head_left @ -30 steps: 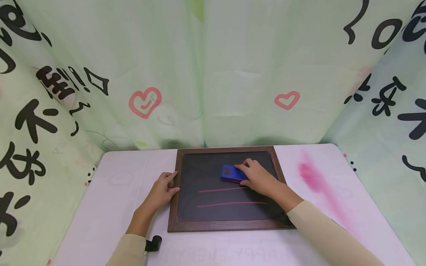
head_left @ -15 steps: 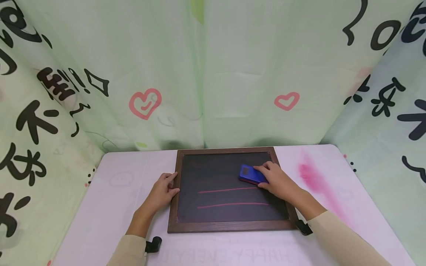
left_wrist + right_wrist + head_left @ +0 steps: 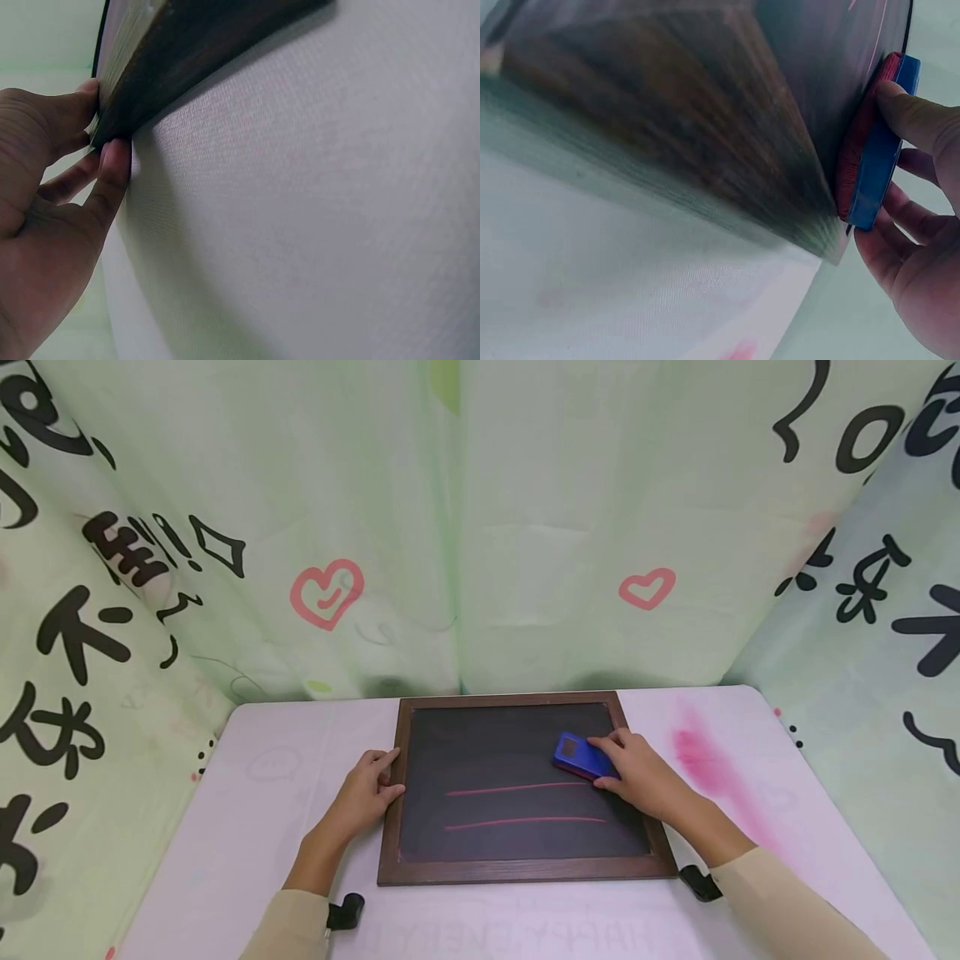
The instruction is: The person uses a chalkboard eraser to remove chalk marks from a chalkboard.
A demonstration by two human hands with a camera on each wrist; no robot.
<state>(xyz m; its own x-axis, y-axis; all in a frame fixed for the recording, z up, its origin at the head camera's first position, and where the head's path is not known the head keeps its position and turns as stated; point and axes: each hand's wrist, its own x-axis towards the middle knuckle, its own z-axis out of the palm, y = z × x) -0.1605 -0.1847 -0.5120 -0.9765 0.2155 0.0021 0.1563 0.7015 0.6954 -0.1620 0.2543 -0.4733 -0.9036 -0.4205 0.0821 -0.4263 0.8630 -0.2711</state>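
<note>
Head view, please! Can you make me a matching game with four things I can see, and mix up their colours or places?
Things:
1. chalkboard eraser
2. drawn lines
3. chalkboard frame
4. left grip

Colours and places:
A. brown
B. touching the left side of the chalkboard frame
C. blue on top, red underneath
D. pink

Right pairs: 1-C, 2-D, 3-A, 4-B

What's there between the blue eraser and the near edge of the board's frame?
In the head view, two pink lines on the dark board surface lie between the blue eraser and the frame's near edge.
</note>
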